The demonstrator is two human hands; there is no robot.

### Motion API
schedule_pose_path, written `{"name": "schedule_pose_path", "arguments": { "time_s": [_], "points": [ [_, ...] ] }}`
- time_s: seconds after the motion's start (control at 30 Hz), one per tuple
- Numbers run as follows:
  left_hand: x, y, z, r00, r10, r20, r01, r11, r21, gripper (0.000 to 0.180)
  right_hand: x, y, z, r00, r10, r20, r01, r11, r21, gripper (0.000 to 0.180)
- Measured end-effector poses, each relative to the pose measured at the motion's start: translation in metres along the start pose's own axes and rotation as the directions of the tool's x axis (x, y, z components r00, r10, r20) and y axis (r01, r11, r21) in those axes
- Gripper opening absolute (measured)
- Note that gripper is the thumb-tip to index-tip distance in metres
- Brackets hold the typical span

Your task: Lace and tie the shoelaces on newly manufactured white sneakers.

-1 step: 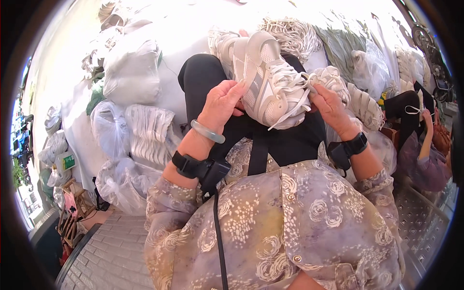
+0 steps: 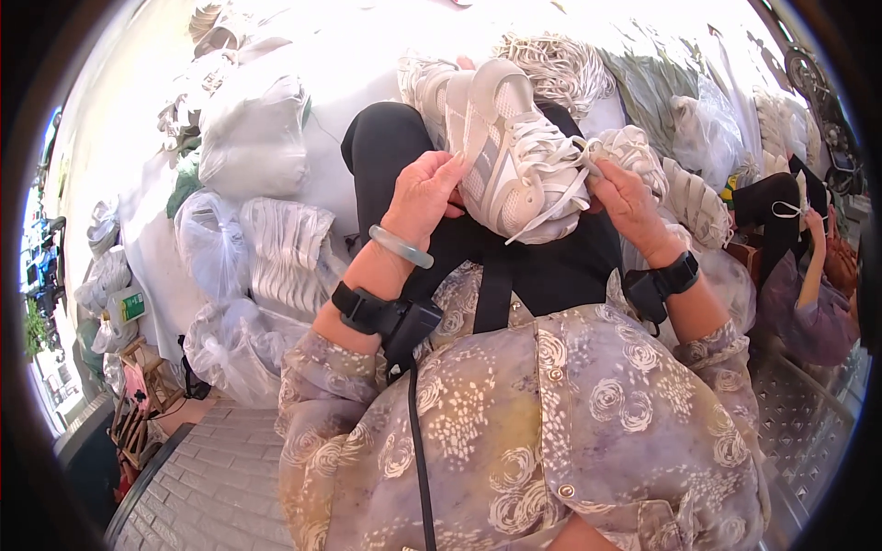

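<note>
A beige and white sneaker (image 2: 501,174) rests on my lap with its toe toward me, its white shoelace (image 2: 542,151) threaded across the top in loose rows. At the sneaker's right edge, my right hand (image 2: 625,197) pinches the shoelace between thumb and fingers. My left hand (image 2: 424,197) is closed at the left side of the sneaker, thumb against fingers; what it grips there is too small to make out. Another pale sneaker (image 2: 427,87) lies just beyond, partly hidden. More laced sneakers (image 2: 634,156) sit beside my right hand.
A heap of white laces (image 2: 556,69) lies beyond my knees. Plastic-wrapped stacks of pale shoe parts (image 2: 285,243) and clear bags (image 2: 211,239) stand on the left. At the far right, another person's hand (image 2: 815,230) is raised by a white lace. A metal perforated surface (image 2: 799,432) is at lower right.
</note>
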State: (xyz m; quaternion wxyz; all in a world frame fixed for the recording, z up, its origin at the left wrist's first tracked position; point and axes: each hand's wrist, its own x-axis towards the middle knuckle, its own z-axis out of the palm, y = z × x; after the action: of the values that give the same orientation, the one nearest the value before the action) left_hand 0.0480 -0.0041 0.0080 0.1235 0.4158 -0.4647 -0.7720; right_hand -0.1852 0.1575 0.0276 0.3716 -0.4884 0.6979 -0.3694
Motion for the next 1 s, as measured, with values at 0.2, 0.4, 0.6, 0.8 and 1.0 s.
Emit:
{"name": "schedule_pose_path", "arguments": {
  "time_s": [0.2, 0.4, 0.6, 0.8, 1.0],
  "points": [
    [0.021, -0.006, -0.004, 0.988, -0.126, 0.092, 0.14, 0.976, -0.169, 0.017, -0.002, 0.012, -0.012, 0.999, 0.044, 0.03, -0.045, 0.998, 0.042, 0.028],
    [0.03, -0.013, 0.007, 0.996, -0.093, 0.004, 0.089, 0.94, -0.329, 0.016, -0.01, 0.013, -0.013, 0.997, 0.051, -0.053, -0.048, 0.997, 0.059, 0.03],
    [0.033, -0.011, 0.005, 0.982, -0.141, -0.122, 0.082, 0.913, -0.4, 0.02, -0.035, 0.04, -0.047, 0.954, 0.027, -0.298, 0.043, 0.973, 0.225, 0.034],
    [0.033, -0.009, 0.008, 0.986, -0.133, -0.103, 0.084, 0.921, -0.381, 0.021, -0.034, 0.038, -0.044, 0.963, 0.106, -0.247, -0.078, 0.99, 0.121, 0.036],
    [0.035, -0.014, 0.004, 0.99, -0.081, -0.118, 0.022, 0.899, -0.436, 0.02, -0.023, 0.046, -0.042, 0.915, 0.15, -0.374, -0.011, 0.937, 0.348, 0.037]
  ]
}}
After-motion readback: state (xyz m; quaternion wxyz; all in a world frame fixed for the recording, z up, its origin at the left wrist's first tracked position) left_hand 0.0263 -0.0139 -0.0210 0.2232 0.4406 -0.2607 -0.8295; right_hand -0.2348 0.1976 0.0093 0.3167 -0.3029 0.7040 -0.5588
